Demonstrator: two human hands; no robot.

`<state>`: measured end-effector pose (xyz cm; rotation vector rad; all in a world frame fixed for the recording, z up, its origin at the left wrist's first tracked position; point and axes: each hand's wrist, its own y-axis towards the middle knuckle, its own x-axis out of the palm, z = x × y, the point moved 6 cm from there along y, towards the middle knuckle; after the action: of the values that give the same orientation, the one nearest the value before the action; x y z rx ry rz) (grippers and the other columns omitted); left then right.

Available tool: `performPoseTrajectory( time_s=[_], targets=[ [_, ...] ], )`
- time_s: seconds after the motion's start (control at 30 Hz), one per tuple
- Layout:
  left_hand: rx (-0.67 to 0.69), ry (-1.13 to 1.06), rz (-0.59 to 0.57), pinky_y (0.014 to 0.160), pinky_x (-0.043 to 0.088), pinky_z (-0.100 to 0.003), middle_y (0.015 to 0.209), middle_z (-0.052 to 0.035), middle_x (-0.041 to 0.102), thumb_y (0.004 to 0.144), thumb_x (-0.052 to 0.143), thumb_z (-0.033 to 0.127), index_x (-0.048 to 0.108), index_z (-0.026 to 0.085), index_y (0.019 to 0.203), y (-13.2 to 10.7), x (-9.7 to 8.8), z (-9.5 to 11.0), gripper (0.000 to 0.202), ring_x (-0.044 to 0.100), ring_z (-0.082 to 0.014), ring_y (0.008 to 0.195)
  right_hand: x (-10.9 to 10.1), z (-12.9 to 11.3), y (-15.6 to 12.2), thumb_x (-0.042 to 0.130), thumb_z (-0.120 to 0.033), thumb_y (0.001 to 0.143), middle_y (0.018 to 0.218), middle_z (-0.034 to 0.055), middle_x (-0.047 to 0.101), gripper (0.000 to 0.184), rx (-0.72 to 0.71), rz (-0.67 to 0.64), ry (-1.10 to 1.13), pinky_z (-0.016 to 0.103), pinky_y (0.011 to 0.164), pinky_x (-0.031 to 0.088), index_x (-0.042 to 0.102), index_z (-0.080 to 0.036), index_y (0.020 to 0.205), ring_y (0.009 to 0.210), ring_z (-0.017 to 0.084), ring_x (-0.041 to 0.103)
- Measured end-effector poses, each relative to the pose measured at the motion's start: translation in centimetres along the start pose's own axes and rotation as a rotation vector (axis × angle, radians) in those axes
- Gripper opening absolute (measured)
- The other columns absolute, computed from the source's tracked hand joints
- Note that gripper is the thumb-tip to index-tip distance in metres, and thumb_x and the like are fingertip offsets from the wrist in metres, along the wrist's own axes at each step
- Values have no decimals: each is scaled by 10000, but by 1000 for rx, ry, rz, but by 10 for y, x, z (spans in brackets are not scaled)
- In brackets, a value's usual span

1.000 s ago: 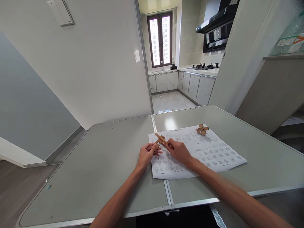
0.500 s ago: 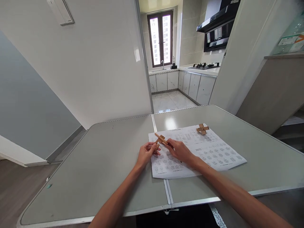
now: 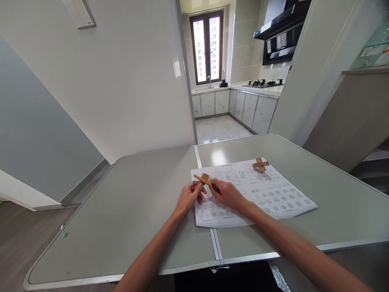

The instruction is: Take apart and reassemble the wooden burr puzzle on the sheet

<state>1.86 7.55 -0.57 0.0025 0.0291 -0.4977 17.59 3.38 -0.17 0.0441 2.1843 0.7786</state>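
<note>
Both my hands meet over the left part of a printed instruction sheet (image 3: 267,194) on a grey folding table (image 3: 127,219). My left hand (image 3: 189,196) and my right hand (image 3: 226,194) are closed on a small set of crossed wooden puzzle sticks (image 3: 205,179), held just above the paper. One stick pokes out to the upper left. A second, assembled wooden cross puzzle (image 3: 260,165) lies on the far right corner of the sheet, well away from both hands.
The table has a metal seam (image 3: 212,239) down its middle and a rounded metal rim. A white wall stands behind its left half. Beyond an open doorway lies a kitchen with cabinets (image 3: 243,107), a stove and a window. A grey counter (image 3: 352,117) rises at right.
The wooden sticks have tilted and shifted slightly left between my fingers. My hands stay in nearly the same spot; the view has drifted a little.
</note>
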Motion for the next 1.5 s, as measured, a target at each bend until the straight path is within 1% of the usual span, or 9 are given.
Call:
performPoseTrajectory(
  time_s=[0.17,0.27,0.47,0.63,0.83,0.93,1.27,1.43,1.5],
  targets=[
    [12,35,-43,521,485,-245,852,-46,723,909,642,624,638,159,995,-1,3,0,473,630,-108,494,-5,-2,-1,463,-262,1040,698,-7,638,123,13,-1,-7,265,538,354,511,-237,929,542,156,556],
    [18,29,-57,504,471,-242,834,-44,722,902,650,621,649,159,990,0,4,-1,471,611,-103,486,-5,-4,-2,452,-276,1049,726,7,660,139,-4,-3,-24,269,543,359,541,-232,953,553,159,568],
    [16,22,-57,491,461,-244,824,-44,710,902,654,615,651,158,945,-1,4,1,459,586,-98,479,-5,-5,-2,423,-298,1075,760,20,674,175,-28,-2,-31,273,546,347,566,-221,1010,557,159,562],
    [11,29,-51,509,453,-247,828,-46,708,901,656,614,645,160,920,-3,5,6,455,582,-99,499,-7,-7,-3,427,-305,1077,753,22,668,192,-33,12,-32,274,549,345,569,-218,982,565,163,563],
    [25,42,-58,487,416,-236,797,-30,682,914,638,612,636,162,904,-3,5,6,450,532,-86,483,-7,-6,-3,409,-289,1078,840,42,697,198,-21,-23,-15,275,564,377,588,-230,1016,610,171,584],
    [29,61,-59,476,405,-232,788,-30,673,917,631,615,632,162,877,-3,5,6,455,517,-83,480,-8,-6,-3,408,-286,1077,806,36,686,210,-19,-25,-21,276,559,369,591,-231,990,596,170,574],
    [36,47,-42,483,439,-229,823,-51,720,898,649,608,658,158,895,-2,4,5,450,545,-89,482,-2,-2,-4,440,-320,1081,775,24,697,216,-36,-12,-60,271,551,344,624,-228,1017,583,163,593],
    [13,11,-33,478,427,-241,829,-52,730,883,669,610,659,162,922,-1,3,2,450,549,-92,473,-7,-4,-3,441,-297,1078,775,21,699,207,-20,-7,-58,277,547,354,618,-228,995,583,163,589],
    [-3,-5,-33,481,427,-248,841,-55,735,874,676,608,664,163,942,0,2,1,450,551,-95,475,-10,-5,-2,452,-304,1076,814,20,711,185,-12,-4,-50,279,561,378,620,-234,1042,613,167,615]
  ],
)
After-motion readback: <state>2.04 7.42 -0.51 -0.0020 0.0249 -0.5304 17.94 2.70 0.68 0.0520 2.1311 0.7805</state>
